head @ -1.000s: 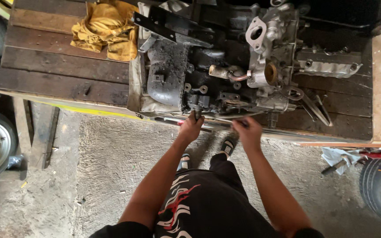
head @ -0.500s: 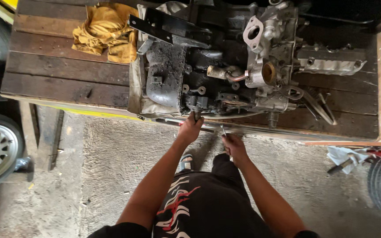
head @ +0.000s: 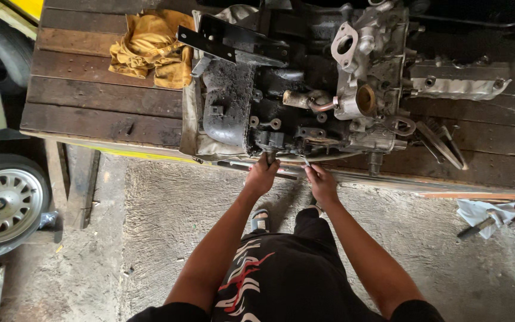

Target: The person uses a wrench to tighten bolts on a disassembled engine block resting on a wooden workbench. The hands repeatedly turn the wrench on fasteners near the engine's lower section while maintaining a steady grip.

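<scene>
1. Two hands of mine are at the near edge of a dark plank surface (head: pixel 90 101); bare concrete floor (head: pixel 150 238) lies below it, and a car wheel (head: pixel 1 206) with a silver rim shows at the far left.
2. On the surface sits a greasy engine block (head: pixel 281 101), its long axis running left to right along the planks, the pale aluminium end with a round port to the right.
3. A crumpled yellow rag (head: pixel 150 50) lies on the planks just left of the block, and a grey metal cover (head: pixel 457 83) lies to its right.
4. A long metal bar (head: pixel 239 166) lies along the near edge under the block, its long axis also left to right.
5. My left hand (head: pixel 262 176) is closed around that bar, right below the block.
6. My right hand (head: pixel 322 183) is curled at the same edge, touching a thin metal piece; I cannot tell whether it truly grips it.
7. A white cloth with a tool (head: pixel 478 217) lies on the floor at right.
</scene>
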